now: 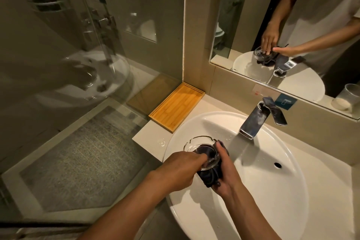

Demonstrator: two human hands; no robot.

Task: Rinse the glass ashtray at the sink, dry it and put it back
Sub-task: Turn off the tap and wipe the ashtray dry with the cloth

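Left hand (181,169) pressing dark cloth (209,178) inside round glass ashtray (196,142), right hand (224,169) grip grasping both

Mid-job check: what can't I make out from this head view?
- Head view: ashtray underside, covered by dark cloth and right hand.
- Left hand fingertips, sunk in the bowl.
- Whether glass is dry: too small.
- Sink near rim: cut by frame edge.
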